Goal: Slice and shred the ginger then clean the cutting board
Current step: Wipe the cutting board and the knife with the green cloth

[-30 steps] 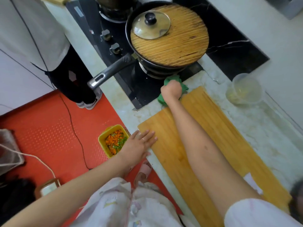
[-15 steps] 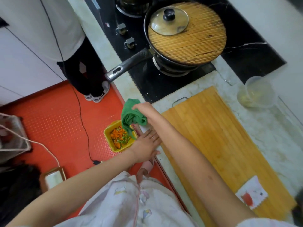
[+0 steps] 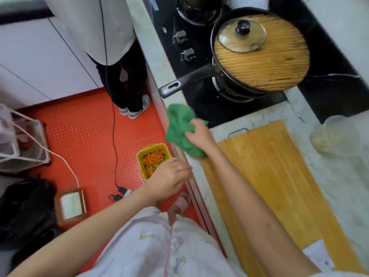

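Observation:
The bamboo cutting board (image 3: 275,176) lies bare on the marble counter, its long side running away from me. My right hand (image 3: 199,134) grips a crumpled green cloth (image 3: 179,128) just off the board's far left corner, at the counter's edge. My left hand (image 3: 171,176) hovers at that edge with relaxed fingers and holds nothing. It is above a yellow bin (image 3: 143,154) of orange and green scraps on the red floor. A clear plastic bowl (image 3: 335,134) with pale contents stands right of the board.
A black pan (image 3: 217,76) under a bamboo cover and a glass lid sits on the stove beyond the board; its handle (image 3: 185,82) juts past the counter edge. Another person (image 3: 119,80) stands at the stove's left. A white slip (image 3: 319,256) lies on the board's near end.
My right hand swept the cloth from the board's far edge to the counter's left edge over the bin. My left hand shifted slightly outward from the edge.

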`<state>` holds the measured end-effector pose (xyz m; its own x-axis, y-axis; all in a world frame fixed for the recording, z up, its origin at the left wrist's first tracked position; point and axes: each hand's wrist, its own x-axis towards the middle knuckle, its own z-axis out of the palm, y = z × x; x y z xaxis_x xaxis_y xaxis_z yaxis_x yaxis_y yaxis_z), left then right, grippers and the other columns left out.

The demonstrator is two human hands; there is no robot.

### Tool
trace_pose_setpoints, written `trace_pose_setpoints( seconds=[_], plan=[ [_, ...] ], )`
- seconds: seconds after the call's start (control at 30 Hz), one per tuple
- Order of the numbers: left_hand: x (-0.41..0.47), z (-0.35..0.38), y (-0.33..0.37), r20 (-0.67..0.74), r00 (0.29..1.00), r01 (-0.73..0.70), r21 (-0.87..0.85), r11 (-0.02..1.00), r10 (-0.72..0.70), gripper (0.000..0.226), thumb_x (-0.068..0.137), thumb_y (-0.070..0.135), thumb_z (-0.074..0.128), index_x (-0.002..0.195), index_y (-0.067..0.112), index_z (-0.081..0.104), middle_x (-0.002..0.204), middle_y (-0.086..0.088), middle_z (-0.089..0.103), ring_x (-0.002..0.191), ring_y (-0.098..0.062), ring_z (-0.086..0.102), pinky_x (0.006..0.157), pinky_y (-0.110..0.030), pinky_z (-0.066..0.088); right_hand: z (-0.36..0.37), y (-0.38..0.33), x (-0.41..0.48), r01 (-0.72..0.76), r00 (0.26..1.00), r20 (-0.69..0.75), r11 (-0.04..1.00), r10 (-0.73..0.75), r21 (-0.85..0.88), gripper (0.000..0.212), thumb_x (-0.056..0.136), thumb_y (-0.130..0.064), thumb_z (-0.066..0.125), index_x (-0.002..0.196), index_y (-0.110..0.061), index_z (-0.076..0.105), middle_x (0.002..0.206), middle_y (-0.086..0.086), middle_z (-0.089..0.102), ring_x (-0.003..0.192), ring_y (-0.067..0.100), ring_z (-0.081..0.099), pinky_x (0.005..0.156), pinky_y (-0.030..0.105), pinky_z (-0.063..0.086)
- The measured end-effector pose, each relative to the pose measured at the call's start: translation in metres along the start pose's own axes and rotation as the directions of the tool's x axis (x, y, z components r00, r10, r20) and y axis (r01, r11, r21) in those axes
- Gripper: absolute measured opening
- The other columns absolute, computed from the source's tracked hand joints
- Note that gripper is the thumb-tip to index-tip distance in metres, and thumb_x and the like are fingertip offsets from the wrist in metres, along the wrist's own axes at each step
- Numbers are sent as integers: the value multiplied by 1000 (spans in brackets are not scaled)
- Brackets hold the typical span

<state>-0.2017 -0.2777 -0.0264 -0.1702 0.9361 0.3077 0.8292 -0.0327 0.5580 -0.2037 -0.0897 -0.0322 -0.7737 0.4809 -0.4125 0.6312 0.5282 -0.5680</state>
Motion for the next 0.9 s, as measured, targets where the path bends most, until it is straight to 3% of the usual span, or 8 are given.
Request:
trace_pose_setpoints(
  seconds=[0.1,0.23,0.33,0.47,0.53,0.7,0.8,0.9],
  plan=[
    [-23,-21,-8,-224,963,135,-89,987,-152,27,76,-7,41,73,6,65,81,-4,67,76,-24,64,66,-39,49,29,-20,-27,139,970,188,986,-153,88,36,83,-12,58,120,-11,55,121,6,56,108,25,55,90,34,45],
    [-34,-42,-28,-359,861,337,-127,933,-360,27,72,-5,39,75,1,65,88,-8,65,86,-23,59,73,-42,48,40,-37,-39,392,906,-126,914,-403,-103,33,81,-5,54,113,-13,56,119,-2,54,106,19,42,71,30,43],
    [-36,-48,-39,-421,780,433,-172,885,-463,27,75,-5,40,79,2,66,98,-7,59,87,-23,54,68,-41,45,37,-44,-33,436,899,79,872,-430,-223,36,82,-4,56,116,-15,59,120,-2,57,113,21,42,75,36,47],
    [-31,-56,-42,-477,697,477,-249,843,-535,27,78,-6,42,88,3,66,107,9,50,84,-13,50,66,-32,42,33,-49,-33,417,901,-79,903,-426,-106,35,82,-2,55,114,-14,62,119,-2,58,111,20,42,74,31,43],
    [-24,-58,-41,-473,699,464,-268,844,-535,27,78,-9,43,90,3,65,105,5,50,87,-5,49,67,-32,42,32,-47,-33,427,898,-52,895,-437,-131,35,83,-2,56,114,-15,63,120,-3,58,111,18,42,74,31,44],
    [-11,-51,-37,-384,786,433,-219,874,-485,26,79,1,44,95,3,64,110,-7,52,99,-18,50,78,-34,45,26,-37,-41,420,900,-73,900,-429,-118,33,82,-2,58,112,-14,66,116,-2,62,108,19,44,82,36,47],
    [1,-45,-33,-273,819,463,-205,862,-505,32,80,15,51,109,7,61,122,-8,48,118,-17,43,101,-37,39,3,-33,-52,379,912,-212,919,-351,109,34,80,2,55,106,-15,68,111,-4,62,104,15,46,89,24,39],
    [22,-46,-23,-183,837,457,-283,843,-515,66,79,42,61,134,10,43,136,-5,35,129,-1,29,110,-16,23,-32,-25,-71,440,894,-223,856,-388,271,34,75,2,55,97,-21,67,105,-9,60,105,16,52,92,19,36]
  ],
)
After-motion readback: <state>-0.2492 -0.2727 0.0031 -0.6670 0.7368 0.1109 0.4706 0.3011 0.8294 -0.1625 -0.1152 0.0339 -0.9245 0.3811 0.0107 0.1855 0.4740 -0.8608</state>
